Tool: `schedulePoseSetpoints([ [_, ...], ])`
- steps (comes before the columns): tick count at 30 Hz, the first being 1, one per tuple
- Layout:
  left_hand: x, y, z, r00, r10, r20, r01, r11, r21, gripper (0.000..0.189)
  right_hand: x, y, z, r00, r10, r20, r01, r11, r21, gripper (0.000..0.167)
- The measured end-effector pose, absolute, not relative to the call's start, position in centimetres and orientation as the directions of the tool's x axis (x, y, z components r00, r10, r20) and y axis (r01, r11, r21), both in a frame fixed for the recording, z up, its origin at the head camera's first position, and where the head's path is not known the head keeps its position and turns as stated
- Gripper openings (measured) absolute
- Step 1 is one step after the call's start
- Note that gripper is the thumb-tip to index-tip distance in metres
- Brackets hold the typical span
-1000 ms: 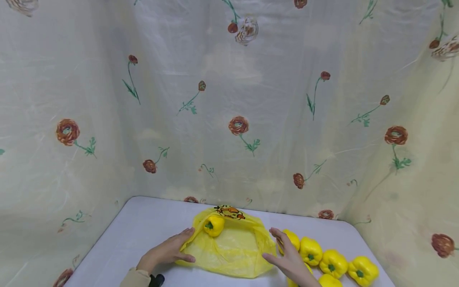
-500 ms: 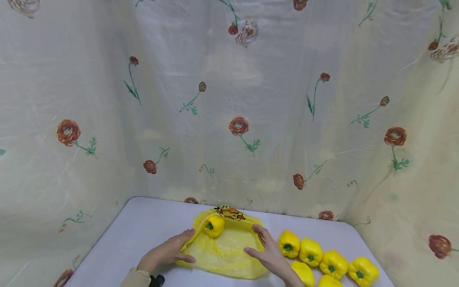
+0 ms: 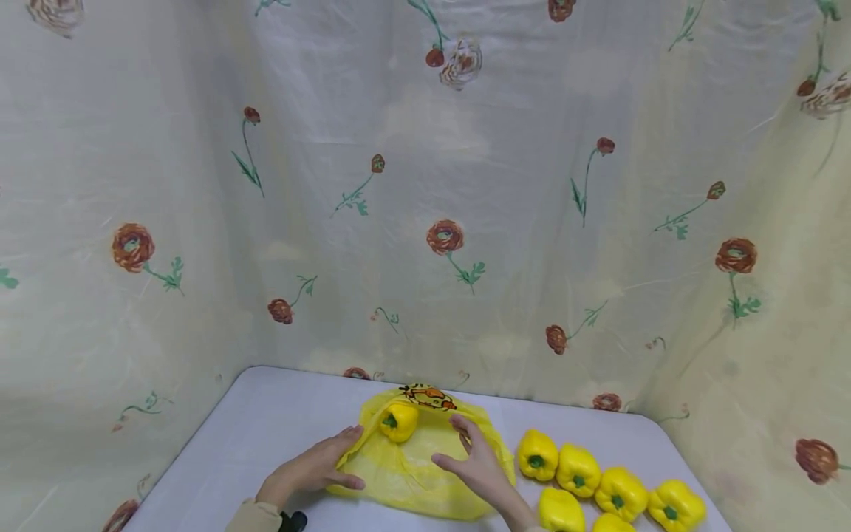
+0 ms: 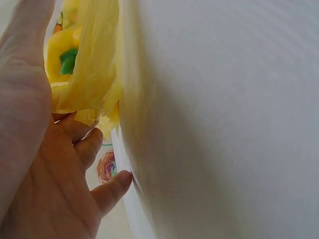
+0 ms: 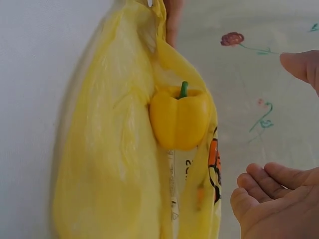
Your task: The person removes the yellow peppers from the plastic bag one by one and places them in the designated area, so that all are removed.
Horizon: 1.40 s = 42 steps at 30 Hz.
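A yellow plastic bag (image 3: 425, 491) with an orange and black print lies on the table, its mouth facing me. One yellow bell pepper (image 3: 400, 422) sits inside it at the left, green stem showing. At the bag's left edge, my left hand (image 3: 320, 462) touches the plastic, thumb low and fingers high, spread apart. Some of its fingertips are hidden behind the plastic in the left wrist view. My right hand (image 3: 477, 462) is in front of the bag's mouth, thumb and fingers apart with nothing between them. In the right wrist view, these fingers (image 5: 269, 184) curve loosely.
Several more yellow bell peppers (image 3: 578, 471) stand in two rows on the table to the right of the bag. The white table (image 3: 279, 399) has rounded far corners. A flower-patterned curtain (image 3: 425, 185) surrounds its back and sides.
My right hand has moved left from the bag's right edge to in front of its mouth, uncovering the nearest peppers in the rows. The left hand keeps its place at the bag.
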State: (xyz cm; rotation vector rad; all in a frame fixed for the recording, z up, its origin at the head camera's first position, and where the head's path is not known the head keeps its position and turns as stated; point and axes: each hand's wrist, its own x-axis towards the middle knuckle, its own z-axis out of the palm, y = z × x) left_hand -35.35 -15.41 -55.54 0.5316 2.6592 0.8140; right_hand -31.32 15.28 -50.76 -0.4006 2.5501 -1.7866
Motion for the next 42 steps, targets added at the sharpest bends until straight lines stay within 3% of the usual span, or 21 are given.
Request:
schedulePoseSetpoints([
  [15, -35.2, -15.7, -55.4, -0.885, 0.432, -0.174, 0.256, 0.763, 0.594, 0.106, -33.7, 12.7, -51.5, -0.979, -0.197, 0.060, -0.126, 0.342, -0.931, 0.098],
  [33, -34.9, -15.9, -55.2, -0.871, 0.471, -0.140, 0.305, 0.743, 0.596, 0.103, -36.7, 10.5, -52.8, -0.973, -0.226, 0.053, -0.126, 0.321, -0.939, 0.081],
  [42, -35.2, -15.8, -55.4, -0.871, 0.468, -0.152, 0.300, 0.750, 0.590, 0.103, -37.2, 9.7, -53.1, -0.975, -0.213, 0.063, -0.130, 0.319, -0.939, 0.085],
])
